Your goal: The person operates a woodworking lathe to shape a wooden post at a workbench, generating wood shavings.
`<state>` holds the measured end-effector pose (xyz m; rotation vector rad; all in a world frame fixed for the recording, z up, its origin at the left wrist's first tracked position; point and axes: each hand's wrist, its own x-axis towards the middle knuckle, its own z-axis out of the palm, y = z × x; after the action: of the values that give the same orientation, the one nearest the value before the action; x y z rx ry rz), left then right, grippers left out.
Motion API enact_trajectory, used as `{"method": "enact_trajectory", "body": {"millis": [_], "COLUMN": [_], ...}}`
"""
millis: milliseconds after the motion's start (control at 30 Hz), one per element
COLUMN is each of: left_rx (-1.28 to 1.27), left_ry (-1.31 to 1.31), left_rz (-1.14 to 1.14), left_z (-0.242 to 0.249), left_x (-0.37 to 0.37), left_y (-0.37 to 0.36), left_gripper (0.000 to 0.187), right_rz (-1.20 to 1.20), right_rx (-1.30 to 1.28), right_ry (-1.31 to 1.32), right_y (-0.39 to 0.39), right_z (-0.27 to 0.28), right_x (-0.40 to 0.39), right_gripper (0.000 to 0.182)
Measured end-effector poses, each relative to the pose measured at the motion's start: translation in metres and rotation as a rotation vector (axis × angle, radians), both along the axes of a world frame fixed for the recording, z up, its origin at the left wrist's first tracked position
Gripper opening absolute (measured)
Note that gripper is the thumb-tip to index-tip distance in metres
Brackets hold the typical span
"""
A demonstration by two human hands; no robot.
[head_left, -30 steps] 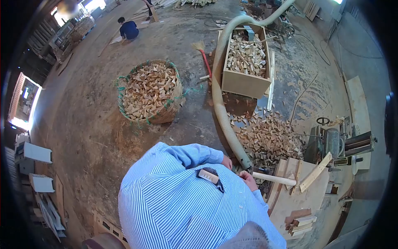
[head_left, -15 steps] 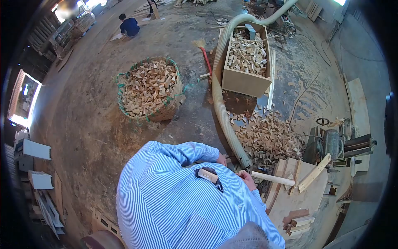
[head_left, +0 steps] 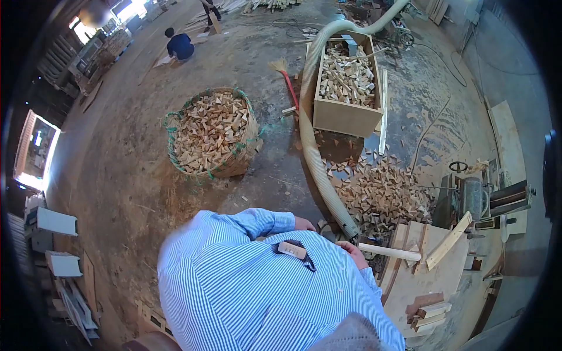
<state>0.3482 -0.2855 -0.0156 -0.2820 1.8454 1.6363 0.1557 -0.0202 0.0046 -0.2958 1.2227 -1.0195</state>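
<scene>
My left hand shows just past the blue striped sleeve, its fingers mostly hidden behind my shirt front. Farther right, my right hand is closed, fingers curled inward at the shirt's edge; I cannot tell what is in it. Close by it are the dark end of a ribbed hose and the near end of a pale wooden rod. That rod lies across a plywood worktop. A dark-edged badge or tag rests on my shirt.
A woven basket and a wooden box hold wood offcuts. More wooden offcuts lie heaped on the floor before a machine with a handwheel. A red-handled broom lies beyond. A person crouches far left.
The view has shifted slightly. My left hand has drawn a little to the left, away from my right hand, which stays beside the hose end and rod.
</scene>
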Motion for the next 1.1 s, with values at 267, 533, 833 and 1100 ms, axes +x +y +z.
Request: {"method": "enact_trajectory", "body": {"millis": [267, 533, 833, 1100], "left_rx": [-0.35, -0.417, -0.592, -0.25], "left_ry": [0.045, 0.011, 0.339, 0.361], "left_rz": [-0.116, -0.118, 0.089, 0.176], "left_z": [0.055, 0.092, 0.1, 0.066], "left_x": [0.039, 0.047, -0.039, -0.14], "left_y": [-0.008, -0.021, -0.031, 0.036], "left_gripper": [0.045, 0.047, 0.047, 0.057], "right_rz": [-0.093, -0.161, -0.11, -0.798], "right_rx": [-0.041, -0.001, 0.017, 0.034], "right_ry": [0.196, 0.255, 0.435, 0.675], "right_y": [0.01, 0.021, 0.028, 0.096], "right_z": [0.004, 0.003, 0.053, 0.086], "right_x": [-0.01, -0.014, -0.012, -0.011], "right_gripper": [0.036, 0.032, 0.039, 0.03]}}
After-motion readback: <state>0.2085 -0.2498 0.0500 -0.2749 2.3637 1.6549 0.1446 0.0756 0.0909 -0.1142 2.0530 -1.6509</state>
